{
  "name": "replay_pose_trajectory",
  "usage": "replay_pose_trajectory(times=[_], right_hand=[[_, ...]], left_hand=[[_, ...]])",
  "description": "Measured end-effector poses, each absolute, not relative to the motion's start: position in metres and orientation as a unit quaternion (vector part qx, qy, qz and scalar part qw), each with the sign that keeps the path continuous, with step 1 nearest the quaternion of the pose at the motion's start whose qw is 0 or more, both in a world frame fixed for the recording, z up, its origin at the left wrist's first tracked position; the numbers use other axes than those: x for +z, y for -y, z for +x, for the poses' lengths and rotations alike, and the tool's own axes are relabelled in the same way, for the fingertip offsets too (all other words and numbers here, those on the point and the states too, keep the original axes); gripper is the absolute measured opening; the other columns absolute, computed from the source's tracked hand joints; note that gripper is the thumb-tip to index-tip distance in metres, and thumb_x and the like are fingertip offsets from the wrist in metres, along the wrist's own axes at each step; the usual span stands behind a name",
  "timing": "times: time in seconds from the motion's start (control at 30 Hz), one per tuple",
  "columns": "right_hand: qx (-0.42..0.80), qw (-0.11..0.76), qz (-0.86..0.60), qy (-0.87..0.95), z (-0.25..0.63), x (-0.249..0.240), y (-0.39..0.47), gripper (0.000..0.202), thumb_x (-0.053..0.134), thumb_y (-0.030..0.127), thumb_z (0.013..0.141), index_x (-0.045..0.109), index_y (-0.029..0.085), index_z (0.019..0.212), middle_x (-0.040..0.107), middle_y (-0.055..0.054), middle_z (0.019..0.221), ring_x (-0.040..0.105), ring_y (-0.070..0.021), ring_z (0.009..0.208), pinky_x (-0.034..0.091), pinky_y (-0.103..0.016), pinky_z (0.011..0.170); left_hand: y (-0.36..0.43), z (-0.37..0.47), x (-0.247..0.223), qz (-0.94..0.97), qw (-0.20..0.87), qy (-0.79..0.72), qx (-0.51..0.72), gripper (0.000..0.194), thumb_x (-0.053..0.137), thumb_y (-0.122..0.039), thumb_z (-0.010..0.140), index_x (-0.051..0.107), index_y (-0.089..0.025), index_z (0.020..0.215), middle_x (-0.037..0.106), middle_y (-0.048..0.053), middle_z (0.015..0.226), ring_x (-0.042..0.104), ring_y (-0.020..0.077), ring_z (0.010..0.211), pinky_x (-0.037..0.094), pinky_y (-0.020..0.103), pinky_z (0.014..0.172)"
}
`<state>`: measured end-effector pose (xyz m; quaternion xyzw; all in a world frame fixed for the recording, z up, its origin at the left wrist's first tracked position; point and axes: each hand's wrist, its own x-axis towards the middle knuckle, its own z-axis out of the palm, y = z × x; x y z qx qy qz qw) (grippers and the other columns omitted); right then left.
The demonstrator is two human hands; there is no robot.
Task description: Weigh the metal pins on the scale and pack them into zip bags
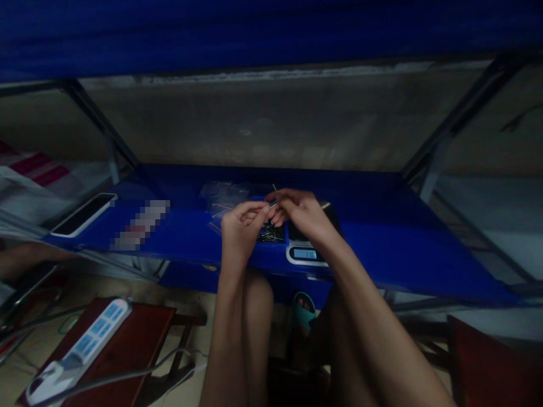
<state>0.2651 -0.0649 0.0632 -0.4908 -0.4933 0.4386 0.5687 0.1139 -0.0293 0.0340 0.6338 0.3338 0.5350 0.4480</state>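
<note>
We've a thin pin [275, 188] in our R hand's [303, 212] grip, one end poking up, over the tray [285, 232] of small metal pcs [271, 234] on the blue counter [403, 243]. Our L hand [242, 227] is right beside, fingers bunched; can't tell if that grip has anything. Scale [292, 254] w/ lit display [306, 254] just R of tray; plastic bags [224, 198] near L hand.
</note>
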Motion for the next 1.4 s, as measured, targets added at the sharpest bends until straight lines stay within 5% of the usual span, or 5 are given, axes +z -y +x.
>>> replay_pose_trajectory(times=[0.3, 0.53, 0.93, 1.3, 1.4], right_hand=[[0.445, 0.571, -0.515, 0.458, 0.264, 0.069, 0.066, 0.023, 0.048, 0.014, 0.100, 0.070, 0.015, 0.093, 0.074, -0.003, 0.069, 0.069, -0.0117, 0.056, 0.058, -0.022, 0.058], [0.228, 0.675, -0.584, 0.388, 0.293, 0.071, 0.076, 0.015, 0.056, 0.022, 0.091, 0.071, 0.018, 0.093, 0.071, -0.001, 0.068, 0.056, -0.0099, 0.049, 0.040, -0.022, 0.046], [0.173, 0.527, -0.701, 0.448, 0.311, 0.052, 0.085, 0.026, 0.058, 0.024, 0.083, 0.081, 0.015, 0.092, 0.078, -0.007, 0.076, 0.065, -0.0163, 0.061, 0.047, -0.028, 0.060], [0.225, 0.568, -0.660, 0.437, 0.312, 0.053, 0.085, 0.029, 0.058, 0.028, 0.084, 0.081, 0.016, 0.095, 0.081, -0.008, 0.089, 0.060, -0.0134, 0.055, 0.044, -0.027, 0.053], [0.207, 0.565, -0.665, 0.443, 0.312, 0.055, 0.085, 0.027, 0.058, 0.026, 0.085, 0.081, 0.016, 0.092, 0.081, -0.009, 0.092, 0.066, -0.0170, 0.067, 0.046, -0.029, 0.059]], left_hand=[[0.026, 0.115, 0.030, 0.601, 0.421, -0.365, 0.573, 0.010, 0.080, -0.025, 0.080, 0.079, -0.016, 0.084, 0.077, 0.005, 0.079, 0.070, 0.0119, 0.062, 0.056, 0.022, 0.059], [0.027, 0.112, 0.031, 0.594, 0.413, -0.392, 0.568, 0.009, 0.079, -0.025, 0.082, 0.080, -0.017, 0.087, 0.077, 0.004, 0.076, 0.069, 0.0124, 0.062, 0.059, 0.024, 0.061], [0.024, 0.115, 0.026, 0.594, 0.400, -0.391, 0.578, 0.009, 0.080, -0.025, 0.080, 0.080, -0.017, 0.085, 0.077, 0.004, 0.078, 0.068, 0.0113, 0.061, 0.055, 0.023, 0.060], [0.026, 0.116, 0.025, 0.611, 0.381, -0.393, 0.572, 0.013, 0.080, -0.029, 0.081, 0.081, -0.018, 0.088, 0.076, 0.003, 0.075, 0.066, 0.0117, 0.060, 0.054, 0.022, 0.059], [0.027, 0.117, 0.026, 0.610, 0.381, -0.395, 0.571, 0.011, 0.079, -0.028, 0.081, 0.081, -0.019, 0.087, 0.076, 0.003, 0.075, 0.067, 0.0124, 0.061, 0.055, 0.023, 0.059]])
